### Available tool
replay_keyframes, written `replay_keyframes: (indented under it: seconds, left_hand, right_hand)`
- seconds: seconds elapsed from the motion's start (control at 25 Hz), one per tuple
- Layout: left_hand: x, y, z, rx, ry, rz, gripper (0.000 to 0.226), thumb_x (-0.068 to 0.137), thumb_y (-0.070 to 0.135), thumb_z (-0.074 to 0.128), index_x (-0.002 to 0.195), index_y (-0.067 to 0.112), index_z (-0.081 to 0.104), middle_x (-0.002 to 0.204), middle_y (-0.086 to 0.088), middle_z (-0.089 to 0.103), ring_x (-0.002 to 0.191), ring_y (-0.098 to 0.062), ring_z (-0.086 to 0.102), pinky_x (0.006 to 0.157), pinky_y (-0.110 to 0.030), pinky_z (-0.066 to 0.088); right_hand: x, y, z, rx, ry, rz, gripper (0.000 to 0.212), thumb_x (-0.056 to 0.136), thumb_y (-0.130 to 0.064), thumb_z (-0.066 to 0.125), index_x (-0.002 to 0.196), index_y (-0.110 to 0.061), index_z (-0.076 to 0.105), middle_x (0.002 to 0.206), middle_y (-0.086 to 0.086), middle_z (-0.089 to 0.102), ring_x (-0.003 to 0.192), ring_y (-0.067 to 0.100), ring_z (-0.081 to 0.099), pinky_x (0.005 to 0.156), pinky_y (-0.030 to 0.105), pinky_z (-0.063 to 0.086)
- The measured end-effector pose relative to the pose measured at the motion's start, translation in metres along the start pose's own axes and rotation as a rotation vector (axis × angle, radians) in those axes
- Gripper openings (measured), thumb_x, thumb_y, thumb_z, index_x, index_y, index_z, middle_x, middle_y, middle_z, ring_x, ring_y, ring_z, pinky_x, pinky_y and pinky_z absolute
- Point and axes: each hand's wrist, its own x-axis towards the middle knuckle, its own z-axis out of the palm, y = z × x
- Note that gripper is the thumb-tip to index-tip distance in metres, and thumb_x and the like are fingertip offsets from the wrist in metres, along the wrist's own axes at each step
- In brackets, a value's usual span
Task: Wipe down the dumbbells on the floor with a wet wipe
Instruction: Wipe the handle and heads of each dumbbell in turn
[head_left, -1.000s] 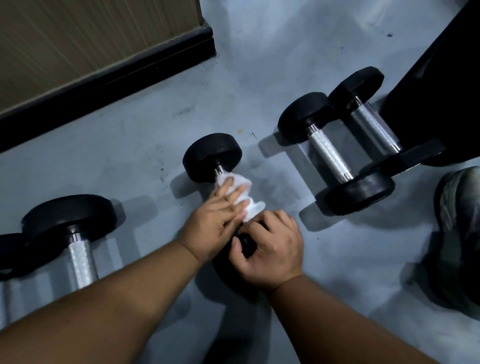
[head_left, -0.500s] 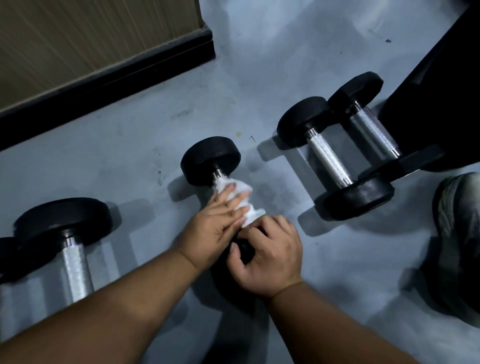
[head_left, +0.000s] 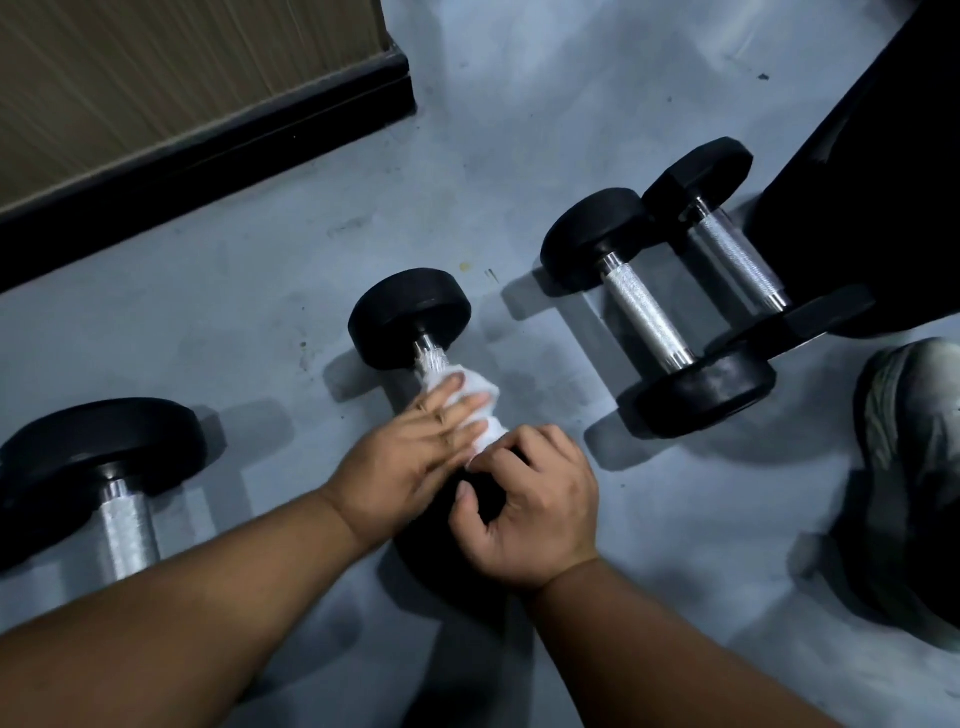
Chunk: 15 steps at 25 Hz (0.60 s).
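Observation:
A small black dumbbell (head_left: 410, 317) lies on the grey floor in the middle. A white wet wipe (head_left: 485, 410) is wrapped round its metal handle. My left hand (head_left: 410, 452) presses the wipe onto the handle with its fingers laid flat over it. My right hand (head_left: 535, 499) grips the dumbbell's near black head, which it mostly hides. A short bare stretch of handle shows between the wipe and the far head.
Two more dumbbells (head_left: 649, 312) (head_left: 737, 254) lie side by side at the right, against a black object (head_left: 883, 182). A larger dumbbell (head_left: 104, 462) lies at the left. A shoe (head_left: 914, 467) is at the right edge. A black-based wooden wall (head_left: 208, 140) runs along the back left.
My left hand with the wipe has slid slightly along the handle, leaving a little more bare metal at the far head. My right hand keeps its hold on the near head.

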Motion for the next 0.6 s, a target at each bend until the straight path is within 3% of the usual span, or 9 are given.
replay_keyframes:
  seconds: [0.12, 0.28, 0.36, 0.44, 0.6]
  left_hand:
    - [-0.003, -0.010, -0.008, -0.014, -0.094, 0.155, 0.038, 0.107, 0.023, 0.046, 0.139, 0.007, 0.058, 0.152, -0.006, 0.049, 0.149, -0.028, 0.032, 0.122, -0.040, 0.028]
    - [0.014, -0.028, -0.014, -0.006, 0.021, -0.037, 0.038, 0.104, 0.022, 0.049, 0.138, 0.009, 0.058, 0.149, -0.002, 0.050, 0.149, -0.022, 0.033, 0.122, -0.032, 0.026]
    - [0.015, -0.021, -0.006, 0.004, 0.104, -0.081, 0.037, 0.105, 0.023, 0.047, 0.135, 0.005, 0.061, 0.149, -0.004, 0.050, 0.148, -0.027, 0.034, 0.122, -0.030, 0.026]
    - [0.009, -0.009, 0.005, 0.041, 0.101, -0.009, 0.036, 0.105, 0.020, 0.046, 0.132, 0.002, 0.063, 0.148, -0.008, 0.051, 0.147, -0.032, 0.036, 0.121, -0.035, 0.030]
    - [0.005, -0.002, 0.007, 0.009, 0.025, 0.106, 0.035, 0.105, 0.019, 0.050, 0.134, 0.004, 0.063, 0.147, -0.008, 0.053, 0.146, -0.029, 0.038, 0.117, -0.046, 0.037]
  right_hand:
    - [0.000, 0.001, 0.000, 0.013, 0.000, -0.005, 0.016, 0.072, -0.033, 0.069, 0.072, -0.017, 0.071, 0.073, 0.001, 0.059, 0.067, 0.027, 0.052, 0.063, 0.041, 0.046]
    - [-0.001, 0.003, -0.001, 0.023, 0.007, 0.009, 0.018, 0.073, -0.035, 0.068, 0.070, -0.017, 0.070, 0.073, 0.000, 0.059, 0.068, 0.025, 0.052, 0.062, 0.040, 0.045]
    - [0.001, 0.006, -0.002, 0.031, 0.017, 0.010, 0.018, 0.073, -0.035, 0.067, 0.072, -0.017, 0.071, 0.074, -0.001, 0.060, 0.069, 0.025, 0.053, 0.062, 0.039, 0.045]
    - [0.003, 0.009, -0.002, 0.047, 0.028, 0.010, 0.017, 0.074, -0.034, 0.066, 0.073, -0.017, 0.072, 0.074, -0.001, 0.060, 0.068, 0.025, 0.053, 0.062, 0.039, 0.046]
    - [0.003, 0.013, -0.004, 0.072, 0.030, 0.009, 0.017, 0.076, -0.032, 0.065, 0.074, -0.017, 0.073, 0.074, 0.000, 0.060, 0.067, 0.024, 0.053, 0.063, 0.038, 0.046]
